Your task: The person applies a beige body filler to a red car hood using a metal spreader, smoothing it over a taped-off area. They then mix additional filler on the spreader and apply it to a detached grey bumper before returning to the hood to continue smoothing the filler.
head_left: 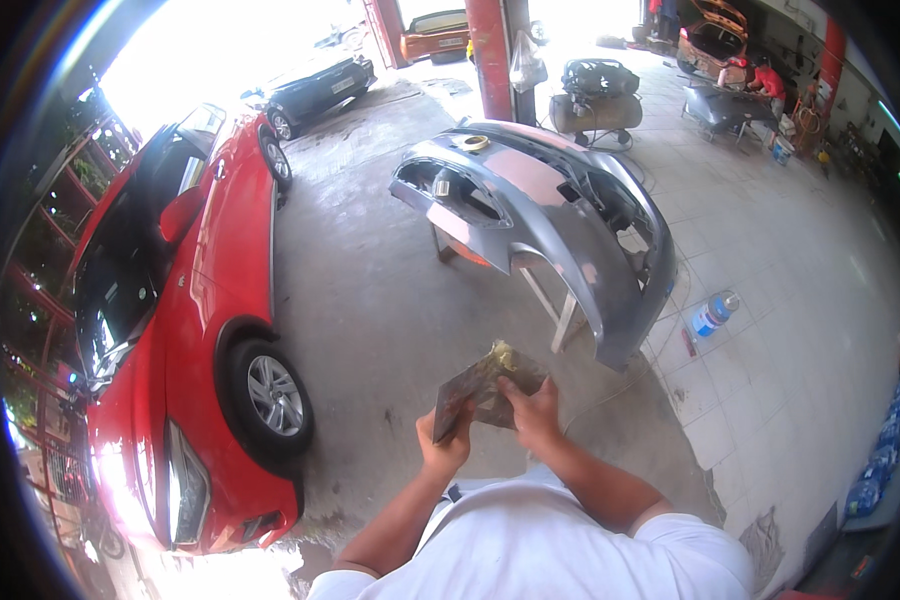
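In front of my body, both hands hold a thin, dark, flat board [457, 396] with a smear of yellowish paste on its far edge. My left hand [446, 446] is closed round its near left edge, with the fingers partly hidden behind it. My right hand [533, 409] is closed on the right side, its thumb pressed on the face near the paste; whether a separate spreader is under that thumb I cannot make out. Beyond my hands, a grey car bumper [555, 215] with pinkish patches rests on a stand [562, 322], touched by neither hand.
A round tin or tape roll [471, 143] lies on the bumper. To the left stands a red car [225, 270]. On the floor at right is a blue-and-white container [712, 315]. Farther back are an air compressor [597, 105], a red pillar [491, 60] and a person in red [768, 82].
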`<action>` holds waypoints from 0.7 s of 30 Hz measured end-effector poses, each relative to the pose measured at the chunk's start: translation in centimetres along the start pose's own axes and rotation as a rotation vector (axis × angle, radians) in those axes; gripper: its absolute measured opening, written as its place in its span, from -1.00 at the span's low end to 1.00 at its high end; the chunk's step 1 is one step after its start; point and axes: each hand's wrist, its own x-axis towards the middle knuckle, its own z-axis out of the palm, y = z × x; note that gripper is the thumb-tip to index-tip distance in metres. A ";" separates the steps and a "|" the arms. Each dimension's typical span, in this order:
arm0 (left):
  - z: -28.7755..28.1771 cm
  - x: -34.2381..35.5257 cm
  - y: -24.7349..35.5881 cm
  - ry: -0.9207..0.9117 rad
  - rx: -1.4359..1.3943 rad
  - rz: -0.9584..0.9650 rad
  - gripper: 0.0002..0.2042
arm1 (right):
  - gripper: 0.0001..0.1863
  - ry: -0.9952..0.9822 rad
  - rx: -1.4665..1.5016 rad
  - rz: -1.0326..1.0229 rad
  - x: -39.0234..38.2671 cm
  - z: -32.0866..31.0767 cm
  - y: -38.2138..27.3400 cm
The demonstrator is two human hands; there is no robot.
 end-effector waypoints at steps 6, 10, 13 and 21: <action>3.1 1.4 1.0 0.146 -0.043 -0.005 -0.86 | -0.69 -0.165 -0.226 -0.031 3.4 -1.2 -1.2; 2.6 2.8 0.0 0.037 0.011 -0.130 -0.85 | -0.71 -0.230 -0.334 -0.056 5.2 -1.2 -1.9; 1.8 3.9 -1.3 -0.029 -0.040 -0.215 -0.87 | -0.71 -0.361 -0.535 -0.108 6.7 -1.0 -2.4; -0.9 8.6 -2.9 -0.169 -0.091 -0.111 -0.85 | -0.60 -0.252 -0.209 0.143 7.9 1.4 -0.1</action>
